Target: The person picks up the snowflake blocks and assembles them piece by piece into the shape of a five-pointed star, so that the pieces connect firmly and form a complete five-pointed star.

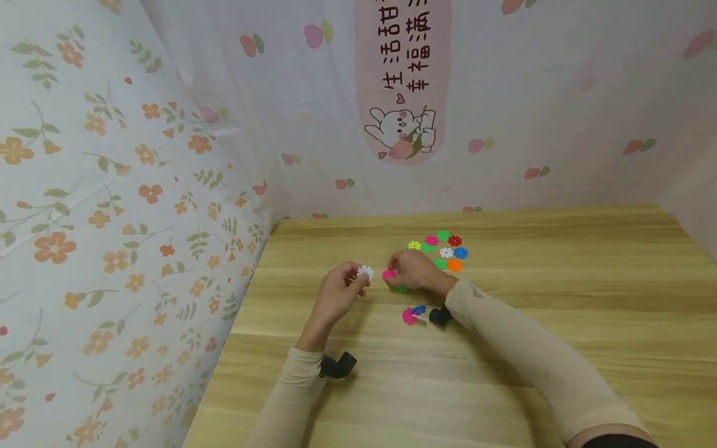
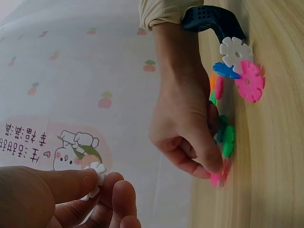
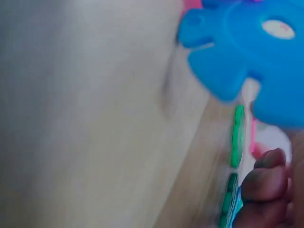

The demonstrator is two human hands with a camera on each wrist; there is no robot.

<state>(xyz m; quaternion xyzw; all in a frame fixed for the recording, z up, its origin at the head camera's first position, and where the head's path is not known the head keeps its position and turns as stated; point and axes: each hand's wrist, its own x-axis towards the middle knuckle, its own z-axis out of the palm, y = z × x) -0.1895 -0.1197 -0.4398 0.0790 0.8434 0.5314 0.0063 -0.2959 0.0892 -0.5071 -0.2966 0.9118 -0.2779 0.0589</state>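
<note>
My left hand (image 1: 335, 294) pinches a white notched flower disc (image 1: 365, 272) between thumb and fingers, held up above the table; the left wrist view shows the disc (image 2: 99, 172) nearly edge-on. To its right, my right hand (image 1: 420, 270) pinches a pink flower disc (image 1: 388, 275), seen low against the wood in the left wrist view. Just below that hand, a joined cluster of pink (image 1: 409, 317), blue (image 1: 419, 309) and white discs rests on the table. Its blue disc (image 3: 237, 52) looms large in the right wrist view. Green discs (image 2: 229, 141) lie beside the right fingers, partly hidden.
Several loose discs lie beyond my right hand, among them red (image 1: 455, 241), orange (image 1: 454, 265), blue (image 1: 461, 253) and yellow (image 1: 414, 245) ones. Black wrist cameras (image 1: 338, 365) stick out from both sleeves. A printed curtain (image 1: 313, 124) borders the wooden table (image 1: 560, 280) behind and on the left.
</note>
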